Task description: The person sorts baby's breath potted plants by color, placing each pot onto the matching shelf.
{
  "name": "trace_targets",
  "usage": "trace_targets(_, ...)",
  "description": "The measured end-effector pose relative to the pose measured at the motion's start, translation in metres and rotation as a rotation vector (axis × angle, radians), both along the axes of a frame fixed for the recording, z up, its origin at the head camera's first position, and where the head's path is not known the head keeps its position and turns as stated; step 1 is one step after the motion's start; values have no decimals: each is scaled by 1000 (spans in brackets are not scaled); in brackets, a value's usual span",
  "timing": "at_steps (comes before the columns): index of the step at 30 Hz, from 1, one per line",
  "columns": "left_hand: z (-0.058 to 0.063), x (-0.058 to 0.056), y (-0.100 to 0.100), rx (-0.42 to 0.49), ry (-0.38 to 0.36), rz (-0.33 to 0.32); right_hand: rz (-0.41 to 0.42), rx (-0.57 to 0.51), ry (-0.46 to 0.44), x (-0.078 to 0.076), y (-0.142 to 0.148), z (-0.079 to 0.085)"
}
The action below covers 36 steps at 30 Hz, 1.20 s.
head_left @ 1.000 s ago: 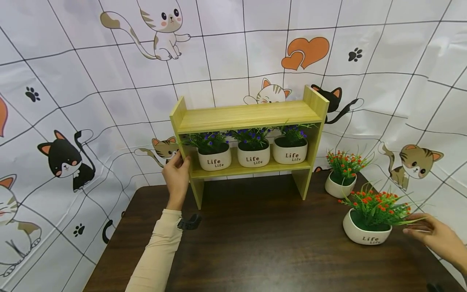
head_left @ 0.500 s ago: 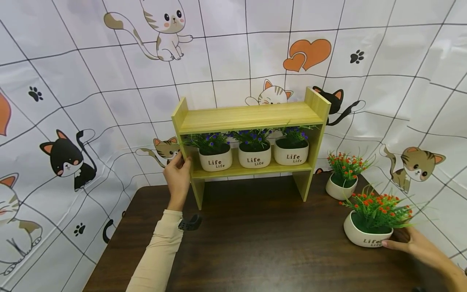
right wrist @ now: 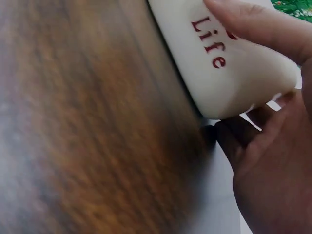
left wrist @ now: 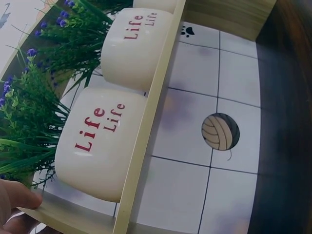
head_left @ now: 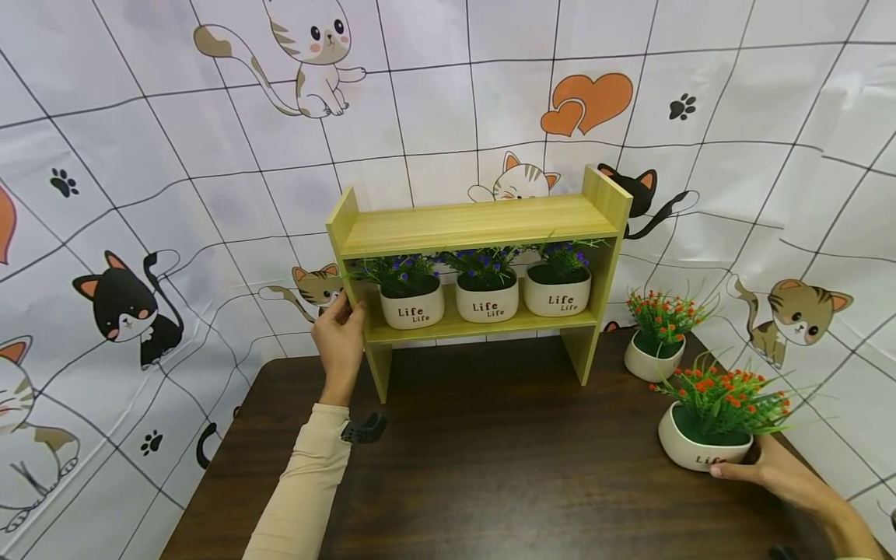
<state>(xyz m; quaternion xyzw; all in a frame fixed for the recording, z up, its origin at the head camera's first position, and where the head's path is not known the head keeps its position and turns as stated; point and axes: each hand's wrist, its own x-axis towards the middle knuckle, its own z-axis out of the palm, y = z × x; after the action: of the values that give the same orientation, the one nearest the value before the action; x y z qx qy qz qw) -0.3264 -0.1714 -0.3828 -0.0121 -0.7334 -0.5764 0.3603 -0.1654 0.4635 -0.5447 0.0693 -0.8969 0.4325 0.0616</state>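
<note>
Left hand (head_left: pixel 339 342): gripped rack (head_left: pixel 483 222)
Right hand (head_left: pixel 777 470): gripped front pot (head_left: pixel 689 446), tabletop's (head_left: pixel 518 459) right edge
Racked: three pots (head_left: pixel 486 305)
Unracked: rear pot (head_left: pixel 651 362) too

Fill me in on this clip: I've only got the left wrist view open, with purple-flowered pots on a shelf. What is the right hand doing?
Observer: The right hand grips a white pot of orange-red flowers.

Operator: Is there another like it nearby?

Observer: Yes, a second pot with orange-red flowers stands behind it on the table.

Operator: My frame cuts off the far end of the shelf. How many pots stand on it?

Observer: Three; the third pot, at its right end in the head view, has purple flowers too.
</note>
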Motion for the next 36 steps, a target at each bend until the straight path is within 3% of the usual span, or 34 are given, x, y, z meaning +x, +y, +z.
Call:
trace_targets(5,-1,1,0,3,0,-5,-54,38,-70,-1,-5,3)
trace_targets(13,-2,1,1,-8,-14,-8,-59,81,24,-2,-12,2)
trace_targets(24,-2,-1,0,4,-1,-24,-58,84,63,-3,-18,7)
trace_targets(36,-3,-1,0,3,15,-25,-74,54,37,-7,-25,11)
